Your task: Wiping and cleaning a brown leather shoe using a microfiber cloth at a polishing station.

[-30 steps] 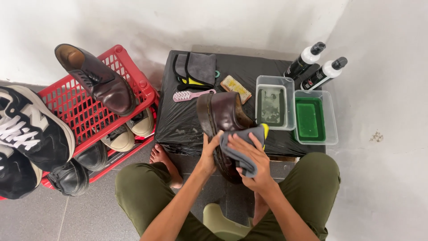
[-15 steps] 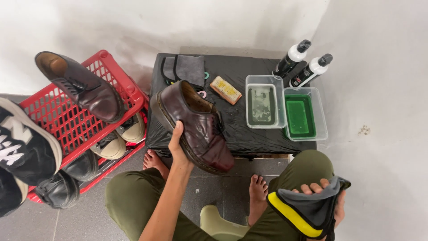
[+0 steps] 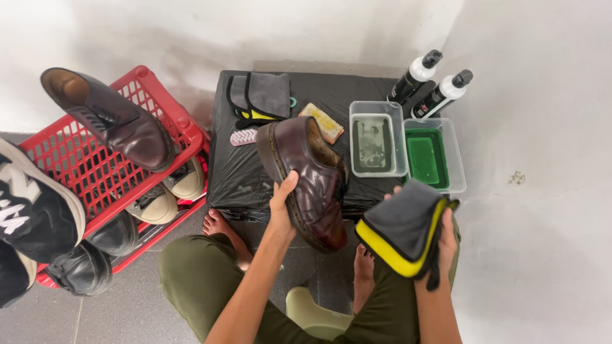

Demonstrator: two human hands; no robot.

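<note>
Left hand [image 3: 282,205] closed around the sole edge of the brown shoe [image 3: 310,178], held tilted above the front of the black table [image 3: 237,172]; right hand [image 3: 444,241] gripping the folded grey-and-yellow cloth [image 3: 403,228] just beside it, not touching the leather. Seems a pause between wipes. Probably needs next the cloth brought back onto the upper, maybe wetted first in the trays [image 3: 377,140] behind.

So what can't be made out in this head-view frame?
- Right hand: mostly covered by the grey and yellow cloth it holds.
- Left hand: its fingers are behind the brown shoe.
- Black and white sneaker: cut off by the left edge.
- Shoes under the red basket: partly hidden.
</note>
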